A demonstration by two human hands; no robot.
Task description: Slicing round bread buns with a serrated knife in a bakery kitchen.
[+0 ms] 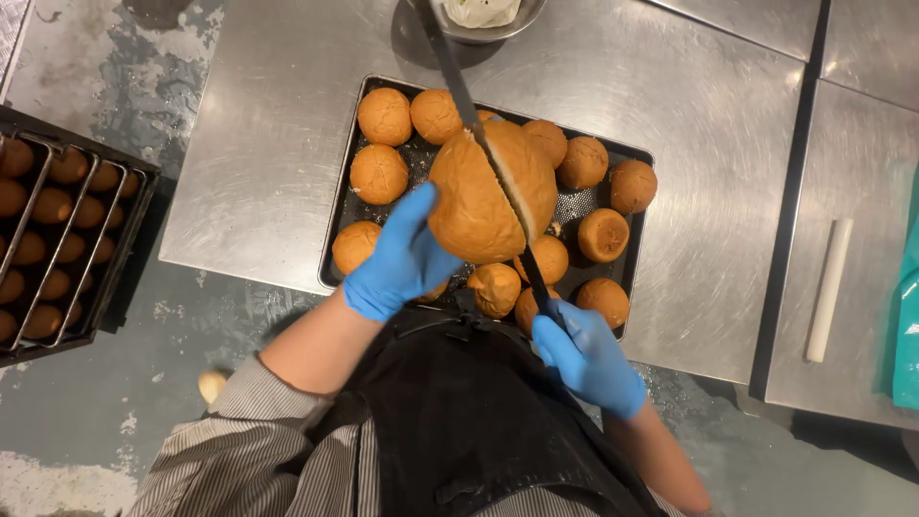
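My left hand (400, 260), in a blue glove, holds a round brown bun (474, 196) up above a dark baking tray (636, 251). My right hand (586, 357), also blue-gloved, grips the handle of a long knife (471, 120). The blade runs through the bun from top to bottom, and a pale cut line shows along it. Several more brown buns (385, 116) lie on the tray under and around the held one.
The tray rests on a steel table (268, 144). A metal bowl (483, 21) stands at the table's far edge. A white rolling pin (829, 287) lies on the right-hand steel surface. A rack of buns (57, 239) stands on the floor at left, and one bun (211, 385) lies on the floor.
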